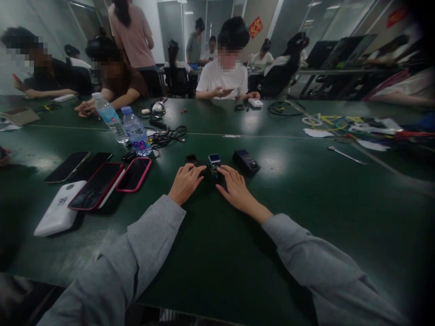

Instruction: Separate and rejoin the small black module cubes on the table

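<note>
My left hand (pixel 185 182) is closed, its bent fingers on a small black device (pixel 192 159) that they partly cover. Close by on its right stands a small green circuit board with a little screen (pixel 214 159). My right hand (pixel 235 189) has its fingers and thumb around the right side of that board, hiding part of it. A black boxy device with a screen and buttons (pixel 246 161) lies on the dark green table (pixel 217 253) just beyond my right hand, untouched.
Left of my hands lie several phones, one a pink-cased phone (pixel 134 174), and a white power bank (pixel 61 208). Two water bottles (pixel 136 129) and black cables (pixel 171 136) are behind them. On the right lie a wrench (pixel 346 155) and tangled wires (pixel 370 124). People sit across the table.
</note>
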`<state>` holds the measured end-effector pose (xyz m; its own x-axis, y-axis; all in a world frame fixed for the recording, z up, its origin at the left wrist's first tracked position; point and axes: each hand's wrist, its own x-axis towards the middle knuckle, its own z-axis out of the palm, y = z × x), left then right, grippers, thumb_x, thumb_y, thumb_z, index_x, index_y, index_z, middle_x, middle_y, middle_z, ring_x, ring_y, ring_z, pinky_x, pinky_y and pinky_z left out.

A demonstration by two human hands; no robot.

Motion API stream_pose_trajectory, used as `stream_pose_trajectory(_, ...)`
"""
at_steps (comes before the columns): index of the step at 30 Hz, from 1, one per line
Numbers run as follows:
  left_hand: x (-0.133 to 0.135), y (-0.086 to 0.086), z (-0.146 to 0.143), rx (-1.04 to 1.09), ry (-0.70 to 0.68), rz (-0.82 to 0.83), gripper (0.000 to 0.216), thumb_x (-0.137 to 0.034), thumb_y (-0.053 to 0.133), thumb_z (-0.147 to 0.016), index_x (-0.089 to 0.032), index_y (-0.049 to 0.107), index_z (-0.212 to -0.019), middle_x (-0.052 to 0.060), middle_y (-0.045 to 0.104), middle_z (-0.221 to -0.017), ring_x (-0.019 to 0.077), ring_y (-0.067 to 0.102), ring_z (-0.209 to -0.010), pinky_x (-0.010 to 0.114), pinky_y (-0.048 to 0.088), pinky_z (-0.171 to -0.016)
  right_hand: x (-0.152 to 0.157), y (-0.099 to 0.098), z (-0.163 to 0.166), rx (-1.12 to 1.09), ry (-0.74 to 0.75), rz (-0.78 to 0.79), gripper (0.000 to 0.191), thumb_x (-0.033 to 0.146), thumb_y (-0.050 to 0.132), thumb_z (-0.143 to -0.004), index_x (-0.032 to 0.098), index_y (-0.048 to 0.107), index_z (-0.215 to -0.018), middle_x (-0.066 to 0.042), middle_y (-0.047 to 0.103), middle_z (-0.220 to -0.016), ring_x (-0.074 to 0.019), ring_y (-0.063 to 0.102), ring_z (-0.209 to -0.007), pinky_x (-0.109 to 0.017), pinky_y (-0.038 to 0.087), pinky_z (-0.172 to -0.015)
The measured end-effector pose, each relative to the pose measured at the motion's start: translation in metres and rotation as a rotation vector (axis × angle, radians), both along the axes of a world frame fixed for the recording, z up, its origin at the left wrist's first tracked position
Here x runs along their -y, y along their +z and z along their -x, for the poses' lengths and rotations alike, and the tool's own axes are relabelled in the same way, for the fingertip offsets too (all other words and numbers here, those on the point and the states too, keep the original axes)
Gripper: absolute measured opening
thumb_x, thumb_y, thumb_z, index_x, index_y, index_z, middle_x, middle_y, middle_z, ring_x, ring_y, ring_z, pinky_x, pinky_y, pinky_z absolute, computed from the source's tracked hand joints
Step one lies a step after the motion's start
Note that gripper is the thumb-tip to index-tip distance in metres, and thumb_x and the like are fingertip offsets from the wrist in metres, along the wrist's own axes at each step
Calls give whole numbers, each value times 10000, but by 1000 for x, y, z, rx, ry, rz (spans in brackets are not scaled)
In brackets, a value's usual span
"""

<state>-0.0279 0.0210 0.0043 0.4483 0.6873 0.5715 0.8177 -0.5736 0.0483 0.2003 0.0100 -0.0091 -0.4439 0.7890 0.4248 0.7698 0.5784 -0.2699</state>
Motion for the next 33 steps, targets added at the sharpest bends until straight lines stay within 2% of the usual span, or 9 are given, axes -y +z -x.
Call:
stream_pose_trajectory(6,-1,-2,1,4,-15,1,383,-238,572,-928,-188,509,-1303,100,647,-1105,256,520,-1078,377,430,-862,0,0,-1,5,-2,-7,525,327,468,-965,251,267,-1444,-110,334,-1479,-292,345,-1335,-491,382,-1020)
stream_pose_trajectory(10,-1,-2,0,-2,-20,-5,373,-232,566,-932,-188,516,-1298,99,645,-1101,254,522,-1072,372,428,-851,0,1,-1,6,-12,-26,483,316,482,-956,235,315,-1403,-126,383,-1414,-302,378,-1293,-482,401,-991)
stream_pose_trajectory(18,0,-2,0,-17,-39,-20,354,-233,555,-939,-195,524,-1290,96,646,-1081,249,530,-1063,369,425,-844,0,4,-1,-19,-40,-90,285,295,518,-942,187,440,-1194,-136,472,-1204,-303,489,-1096,-447,464,-871)
stream_pose_trajectory(22,-1,-2,0,-11,-74,-8,341,-236,545,-946,-201,529,-1284,87,653,-1077,244,532,-1058,368,424,-844,-3,3,-3,-103,-92,-133,246,336,571,-908,175,457,-1055,-147,479,-1104,-312,505,-1061,-460,485,-882)
stream_pose_trajectory(25,-1,-1,1,-12,-107,12,329,-226,535,-949,-198,534,-1277,81,662,-1069,243,525,-1063,367,426,-850,-5,0,-5,-175,-123,-157,354,326,578,-894,146,432,-1160,-173,481,-1149,-315,513,-1096,-463,487,-928)
stream_pose_trajectory(28,-1,-1,1,-23,-118,18,321,-215,517,-956,-191,539,-1275,83,665,-1068,243,521,-1058,370,430,-854,-5,-2,-5,-175,-151,-83,456,318,551,-903,138,393,-1291,-175,519,-1204,-316,551,-1091,-474,499,-933)
stream_pose_trajectory(33,0,-1,0,-11,-131,4,301,-214,462,-980,-181,555,-1265,89,670,-1054,239,519,-1047,373,440,-852,2,4,-7,-195,-199,26,461,293,525,-902,150,422,-1328,-159,577,-1219,-324,589,-1074,-504,513,-918)
